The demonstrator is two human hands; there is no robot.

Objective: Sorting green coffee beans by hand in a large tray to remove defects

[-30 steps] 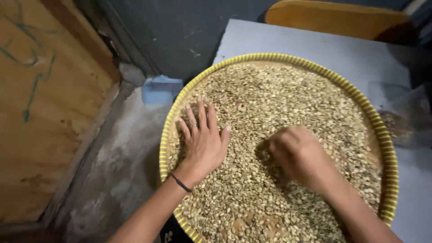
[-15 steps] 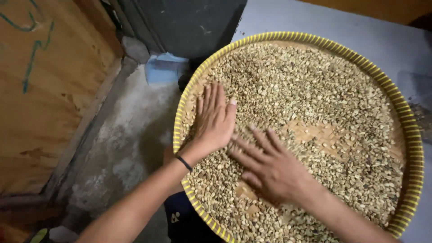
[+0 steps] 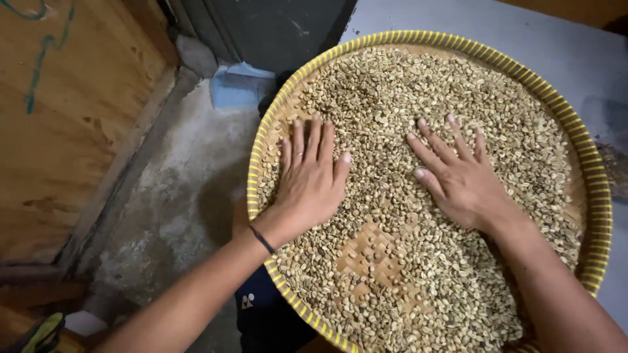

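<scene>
A large round woven tray with a yellow rim (image 3: 592,163) holds a layer of pale green-tan beans (image 3: 405,85). My left hand (image 3: 311,176) lies flat on the beans near the tray's left edge, fingers together, a ring on one finger and a dark band on the wrist. My right hand (image 3: 458,176) rests flat on the beans near the middle, fingers spread. Between and below the hands a bare patch of woven bottom (image 3: 369,252) shows. Neither hand holds anything.
The tray rests on a grey tabletop (image 3: 562,46). To the left lies a rough concrete floor (image 3: 176,196) with a wooden board (image 3: 65,131), a light blue scoop-like object (image 3: 239,85) and a dark wall panel (image 3: 275,26).
My right hand went from a closed fist to flat, then swept up and right across the beans. The left hand slid slightly along the left edge. A bare patch opened in the bean layer.
</scene>
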